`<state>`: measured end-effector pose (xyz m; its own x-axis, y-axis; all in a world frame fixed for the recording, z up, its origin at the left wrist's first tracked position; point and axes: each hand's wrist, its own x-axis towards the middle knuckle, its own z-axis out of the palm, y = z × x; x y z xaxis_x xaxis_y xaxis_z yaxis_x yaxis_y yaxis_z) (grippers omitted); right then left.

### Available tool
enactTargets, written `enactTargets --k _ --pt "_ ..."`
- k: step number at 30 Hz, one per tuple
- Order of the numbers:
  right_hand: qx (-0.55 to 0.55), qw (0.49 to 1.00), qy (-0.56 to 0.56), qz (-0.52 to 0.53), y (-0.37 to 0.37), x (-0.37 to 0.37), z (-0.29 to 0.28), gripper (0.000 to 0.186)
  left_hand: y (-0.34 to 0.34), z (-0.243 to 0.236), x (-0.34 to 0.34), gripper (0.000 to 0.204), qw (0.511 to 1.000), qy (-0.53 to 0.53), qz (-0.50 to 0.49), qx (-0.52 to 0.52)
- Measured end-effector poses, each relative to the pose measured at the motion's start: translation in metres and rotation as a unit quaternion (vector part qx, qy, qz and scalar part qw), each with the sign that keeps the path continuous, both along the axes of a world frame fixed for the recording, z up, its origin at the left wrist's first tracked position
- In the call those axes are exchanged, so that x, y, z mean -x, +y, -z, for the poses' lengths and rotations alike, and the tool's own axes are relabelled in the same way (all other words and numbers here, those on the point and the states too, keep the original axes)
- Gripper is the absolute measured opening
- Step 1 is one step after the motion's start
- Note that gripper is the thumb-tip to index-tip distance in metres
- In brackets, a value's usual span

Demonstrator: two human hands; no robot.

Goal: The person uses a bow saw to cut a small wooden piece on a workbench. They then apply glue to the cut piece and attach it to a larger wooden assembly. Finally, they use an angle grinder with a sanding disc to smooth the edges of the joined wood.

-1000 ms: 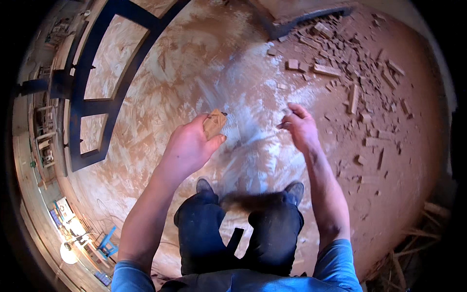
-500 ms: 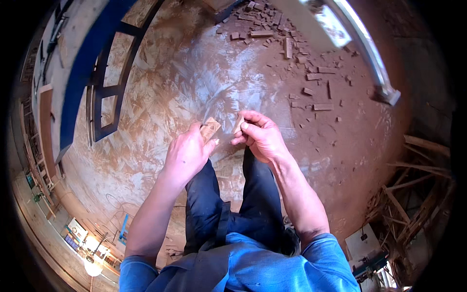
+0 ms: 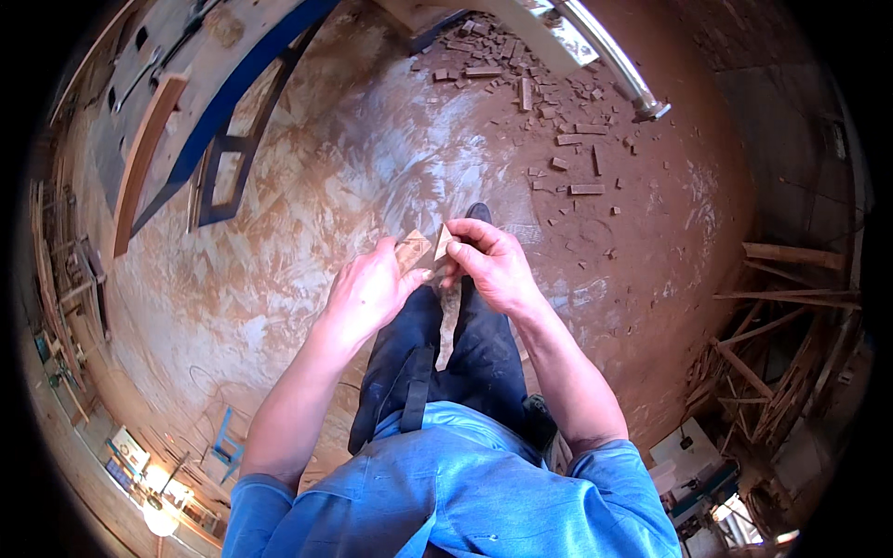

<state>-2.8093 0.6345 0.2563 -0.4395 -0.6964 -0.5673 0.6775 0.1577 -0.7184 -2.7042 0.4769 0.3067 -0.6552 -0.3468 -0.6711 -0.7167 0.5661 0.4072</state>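
My left hand is closed round a short light-brown wooden block, its thumb along the near end. Just to the right, my right hand pinches a small pale piece of wood between thumb and fingers. The two pieces are held close together at the middle of the view, over my dark trousers; a narrow gap shows between their upper ends. One shoe shows beyond my hands.
Wood offcuts litter the dusty floor at upper right. A blue-edged bench stands at upper left, a metal bar juts in top right. Lumber scraps pile at right; a lit lamp glows lower left.
My right hand has moved inward and closed on the small piece beside the left hand's block. The view has shifted, bringing the bench edge, metal bar and more of my shirt into sight.
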Motion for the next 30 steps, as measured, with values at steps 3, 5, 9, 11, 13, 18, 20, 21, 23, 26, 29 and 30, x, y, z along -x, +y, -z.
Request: enactTargets --k 3,5,9,11,13,18,20,21,23,26,29,30 --pt "-0.016 0.998 0.054 -0.029 -0.008 -0.017 -0.006 0.029 0.000 -0.005 -0.027 0.057 1.000 0.012 0.002 0.011" --pt "-0.029 0.995 0.077 -0.061 -0.016 -0.026 -0.007 0.028 -0.001 -0.003 -0.041 0.059 0.999 0.035 0.011 0.018" --pt "-0.048 0.987 0.102 -0.116 -0.026 -0.040 -0.003 0.028 -0.003 -0.003 -0.053 0.065 1.000 -0.001 0.004 0.014" --pt "-0.059 0.983 0.119 -0.131 -0.029 -0.042 -0.007 0.028 -0.004 -0.004 -0.055 0.065 1.000 -0.010 0.003 0.019" --pt "-0.065 0.980 0.130 -0.133 -0.030 -0.044 -0.008 0.027 -0.003 0.002 -0.063 0.062 0.999 0.029 0.014 0.042" --pt "-0.071 0.985 0.128 -0.090 -0.026 -0.055 0.011 0.028 -0.003 -0.002 -0.055 0.064 0.999 -0.010 0.002 0.041" --pt "-0.072 0.989 0.103 -0.075 -0.026 -0.056 0.013 0.029 -0.002 -0.003 -0.050 0.062 0.999 -0.021 -0.007 0.036" --pt "-0.072 0.991 0.091 -0.067 -0.026 -0.056 0.013 0.029 -0.001 -0.002 -0.048 0.060 0.999 -0.022 -0.011 0.039" --pt "-0.069 0.993 0.088 -0.043 -0.025 -0.058 0.015 0.029 0.001 -0.001 -0.044 0.057 0.999 -0.023 -0.013 0.037" --pt "-0.067 0.993 0.090 -0.020 -0.022 -0.060 0.023 0.028 0.003 0.000 -0.041 0.054 0.999 -0.025 -0.013 0.025" --pt "-0.080 0.994 0.078 -0.007 -0.023 -0.058 0.022 0.026 0.004 0.002 -0.037 0.052 0.999 -0.034 -0.018 0.012" --pt "-0.087 0.994 0.071 -0.003 -0.023 -0.057 0.021 0.025 0.004 0.002 -0.035 0.051 0.999 -0.040 -0.022 0.009"
